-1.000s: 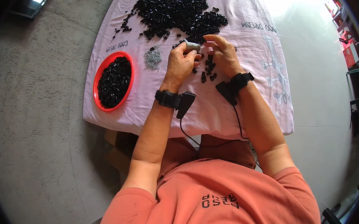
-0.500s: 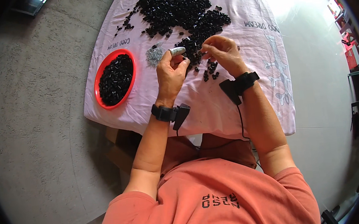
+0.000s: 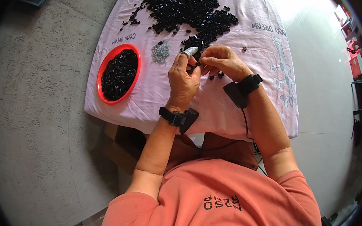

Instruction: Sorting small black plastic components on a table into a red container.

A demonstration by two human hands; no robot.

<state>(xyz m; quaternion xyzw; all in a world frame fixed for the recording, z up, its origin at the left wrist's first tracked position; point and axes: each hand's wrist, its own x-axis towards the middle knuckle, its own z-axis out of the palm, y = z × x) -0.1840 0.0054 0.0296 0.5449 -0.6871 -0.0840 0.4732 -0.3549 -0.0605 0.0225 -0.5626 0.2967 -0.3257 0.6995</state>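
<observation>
Black piece (image 3: 198,64) appears pinched by left hand (image 3: 184,81) and right hand (image 3: 227,64), fingertips just brought together at the dark pile's (image 3: 183,6) six o'clock, so both handle it.

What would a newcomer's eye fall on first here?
Probably the heap of small black pieces at the far end of the pink cloth. Next, the red bowl of similar pieces on the cloth's left side. Then the silvery finger covering on the left hand, near the right hand.
</observation>
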